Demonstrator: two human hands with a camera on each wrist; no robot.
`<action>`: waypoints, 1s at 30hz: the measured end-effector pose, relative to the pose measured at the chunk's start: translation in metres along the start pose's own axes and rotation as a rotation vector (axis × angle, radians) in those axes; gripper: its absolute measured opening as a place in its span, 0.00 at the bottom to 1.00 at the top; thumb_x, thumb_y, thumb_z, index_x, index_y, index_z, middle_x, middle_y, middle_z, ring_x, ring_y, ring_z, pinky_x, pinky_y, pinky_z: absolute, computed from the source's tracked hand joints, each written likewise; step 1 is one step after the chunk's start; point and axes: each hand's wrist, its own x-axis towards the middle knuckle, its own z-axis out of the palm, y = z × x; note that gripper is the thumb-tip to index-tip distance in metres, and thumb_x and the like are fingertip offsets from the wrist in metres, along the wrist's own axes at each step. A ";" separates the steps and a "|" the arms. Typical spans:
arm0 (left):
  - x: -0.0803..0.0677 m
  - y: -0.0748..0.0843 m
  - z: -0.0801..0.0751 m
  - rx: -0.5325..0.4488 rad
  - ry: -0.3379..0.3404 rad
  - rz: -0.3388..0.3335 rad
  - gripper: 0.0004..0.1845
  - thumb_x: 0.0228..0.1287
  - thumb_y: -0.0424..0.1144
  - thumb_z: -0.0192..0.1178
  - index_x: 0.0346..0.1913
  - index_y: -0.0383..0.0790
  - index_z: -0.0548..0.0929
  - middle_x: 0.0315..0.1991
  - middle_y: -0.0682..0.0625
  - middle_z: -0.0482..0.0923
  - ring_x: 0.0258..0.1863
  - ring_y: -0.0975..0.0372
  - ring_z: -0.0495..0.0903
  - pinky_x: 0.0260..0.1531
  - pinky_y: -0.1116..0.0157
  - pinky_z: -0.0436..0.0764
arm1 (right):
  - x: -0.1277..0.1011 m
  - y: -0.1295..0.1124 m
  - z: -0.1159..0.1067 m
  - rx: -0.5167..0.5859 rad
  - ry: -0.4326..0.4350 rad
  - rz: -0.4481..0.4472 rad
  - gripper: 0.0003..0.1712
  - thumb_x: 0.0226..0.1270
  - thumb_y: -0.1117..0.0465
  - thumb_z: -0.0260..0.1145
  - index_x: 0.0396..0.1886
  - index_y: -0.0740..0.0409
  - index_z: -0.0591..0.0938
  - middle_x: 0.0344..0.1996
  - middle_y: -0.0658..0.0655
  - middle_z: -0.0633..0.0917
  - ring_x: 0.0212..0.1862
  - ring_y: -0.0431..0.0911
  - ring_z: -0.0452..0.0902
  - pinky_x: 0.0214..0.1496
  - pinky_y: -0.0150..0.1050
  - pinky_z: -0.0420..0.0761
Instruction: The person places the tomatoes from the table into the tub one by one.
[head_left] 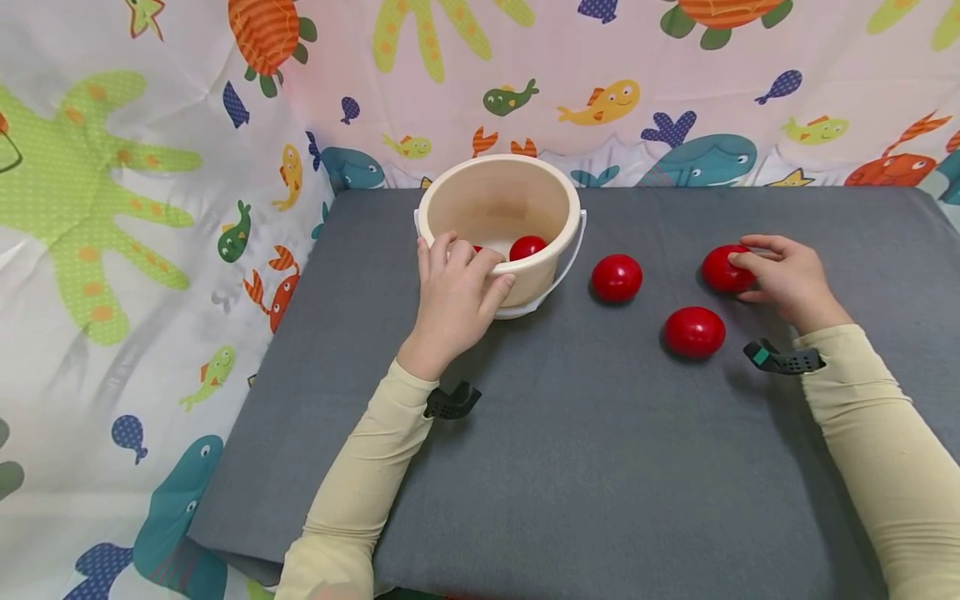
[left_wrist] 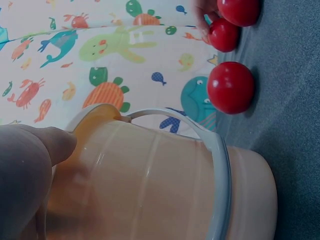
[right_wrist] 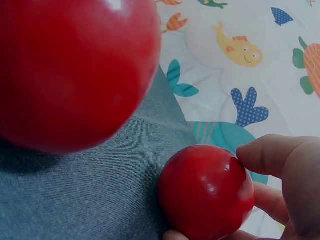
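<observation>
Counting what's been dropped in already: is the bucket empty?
Not empty. The bucket stands upright on the mat; at least one red ball lies inside, another partly hidden behind the left hand.

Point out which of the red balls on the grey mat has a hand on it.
The rightmost red ball, farthest from the bucket: the right hand pinches it. The middle ball and the nearest ball lie untouched.

Cream bucket [left_wrist: 165, 185] fills the lower frame, white handle [left_wrist: 210, 145] arcing over its side. Left hand [left_wrist: 27, 175] grips the rim at the bucket's left edge. Above-right of bucket, on grey mat [left_wrist: 290, 100] — three red balls; nearest [left_wrist: 231, 87], next [left_wrist: 223, 34] w/ fingers [left_wrist: 202, 15] touching it, third [left_wrist: 240, 10] at frame top.
</observation>
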 end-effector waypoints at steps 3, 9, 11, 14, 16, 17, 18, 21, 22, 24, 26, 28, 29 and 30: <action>0.000 0.000 0.000 -0.002 -0.003 -0.003 0.14 0.73 0.48 0.59 0.49 0.42 0.85 0.44 0.40 0.77 0.69 0.43 0.64 0.72 0.29 0.46 | -0.001 0.000 0.001 -0.006 0.006 0.003 0.45 0.74 0.37 0.56 0.82 0.53 0.57 0.69 0.61 0.66 0.53 0.39 0.66 0.42 0.29 0.86; 0.001 0.000 0.001 0.003 0.005 0.003 0.14 0.73 0.48 0.59 0.49 0.42 0.85 0.44 0.40 0.77 0.68 0.44 0.64 0.72 0.28 0.47 | -0.003 -0.001 0.002 -0.002 0.023 0.014 0.45 0.73 0.36 0.57 0.81 0.51 0.58 0.68 0.60 0.66 0.54 0.40 0.66 0.42 0.29 0.86; 0.001 0.000 0.000 0.004 0.006 0.003 0.14 0.73 0.48 0.59 0.49 0.42 0.85 0.43 0.40 0.77 0.68 0.44 0.64 0.72 0.29 0.47 | -0.003 -0.001 0.003 0.007 0.026 0.019 0.45 0.72 0.37 0.58 0.81 0.51 0.59 0.67 0.58 0.67 0.54 0.40 0.66 0.42 0.29 0.86; 0.000 0.000 0.000 0.004 0.006 0.003 0.14 0.72 0.48 0.59 0.49 0.42 0.85 0.44 0.40 0.77 0.68 0.44 0.64 0.72 0.29 0.46 | -0.003 -0.001 0.003 0.019 0.030 0.018 0.44 0.72 0.37 0.58 0.81 0.50 0.60 0.60 0.50 0.71 0.53 0.40 0.66 0.42 0.29 0.86; 0.000 0.000 0.000 0.004 0.004 0.002 0.14 0.72 0.48 0.59 0.49 0.43 0.85 0.44 0.41 0.77 0.68 0.44 0.64 0.72 0.29 0.46 | -0.004 0.000 0.003 0.033 0.034 0.015 0.43 0.72 0.38 0.59 0.80 0.50 0.61 0.54 0.42 0.72 0.52 0.39 0.67 0.42 0.29 0.86; 0.000 0.000 0.000 0.005 0.003 0.002 0.14 0.73 0.48 0.59 0.49 0.43 0.85 0.44 0.41 0.77 0.68 0.44 0.64 0.72 0.29 0.46 | -0.004 0.000 0.003 0.039 0.036 0.013 0.42 0.73 0.38 0.59 0.80 0.50 0.61 0.51 0.39 0.72 0.52 0.39 0.67 0.42 0.29 0.86; 0.000 0.000 0.000 0.004 0.003 0.001 0.14 0.73 0.48 0.59 0.49 0.43 0.85 0.44 0.41 0.77 0.68 0.44 0.64 0.72 0.29 0.46 | -0.004 0.000 0.003 0.046 0.039 0.013 0.42 0.73 0.38 0.59 0.79 0.49 0.62 0.49 0.37 0.71 0.52 0.39 0.67 0.42 0.29 0.86; 0.000 0.000 0.000 0.001 0.000 -0.002 0.13 0.73 0.48 0.59 0.49 0.43 0.85 0.44 0.41 0.77 0.68 0.44 0.64 0.72 0.28 0.46 | -0.005 0.001 0.004 0.069 0.046 0.010 0.40 0.73 0.39 0.60 0.78 0.48 0.63 0.47 0.34 0.71 0.51 0.39 0.68 0.42 0.29 0.86; 0.001 0.001 0.000 -0.001 -0.001 -0.002 0.13 0.73 0.47 0.59 0.49 0.42 0.85 0.44 0.40 0.77 0.68 0.44 0.64 0.72 0.28 0.46 | -0.006 0.001 0.004 0.078 0.049 0.009 0.40 0.73 0.40 0.60 0.78 0.48 0.63 0.47 0.34 0.71 0.51 0.40 0.68 0.41 0.29 0.86; 0.001 0.001 0.000 -0.004 -0.003 -0.002 0.14 0.73 0.48 0.59 0.49 0.42 0.85 0.44 0.40 0.77 0.68 0.44 0.64 0.72 0.29 0.46 | -0.006 0.002 0.004 0.109 0.048 0.010 0.39 0.73 0.41 0.60 0.78 0.48 0.64 0.47 0.34 0.71 0.51 0.40 0.68 0.41 0.29 0.86; 0.001 0.001 0.000 -0.005 -0.004 -0.002 0.14 0.73 0.48 0.59 0.48 0.42 0.85 0.44 0.40 0.77 0.68 0.44 0.64 0.72 0.29 0.46 | -0.006 0.002 0.004 0.155 0.038 0.009 0.38 0.73 0.42 0.61 0.77 0.48 0.65 0.47 0.35 0.72 0.51 0.40 0.68 0.40 0.29 0.86; 0.000 0.001 0.000 -0.006 -0.004 -0.003 0.14 0.73 0.48 0.59 0.48 0.42 0.85 0.44 0.40 0.77 0.68 0.43 0.64 0.72 0.29 0.46 | -0.006 0.002 0.003 0.222 0.020 0.010 0.37 0.72 0.44 0.63 0.76 0.47 0.66 0.48 0.36 0.72 0.52 0.40 0.68 0.39 0.29 0.86; 0.000 0.001 0.000 -0.005 -0.003 -0.003 0.14 0.72 0.48 0.59 0.48 0.42 0.85 0.44 0.40 0.77 0.68 0.43 0.64 0.72 0.29 0.46 | -0.007 0.001 0.003 0.257 0.009 0.011 0.37 0.72 0.44 0.65 0.75 0.47 0.66 0.49 0.37 0.72 0.52 0.40 0.68 0.39 0.29 0.87; 0.000 0.000 0.000 -0.004 -0.001 -0.003 0.14 0.72 0.48 0.59 0.48 0.42 0.85 0.44 0.40 0.77 0.68 0.43 0.64 0.72 0.29 0.46 | -0.007 0.000 0.003 0.290 -0.002 0.012 0.36 0.71 0.45 0.66 0.74 0.47 0.67 0.49 0.37 0.72 0.53 0.40 0.67 0.38 0.30 0.87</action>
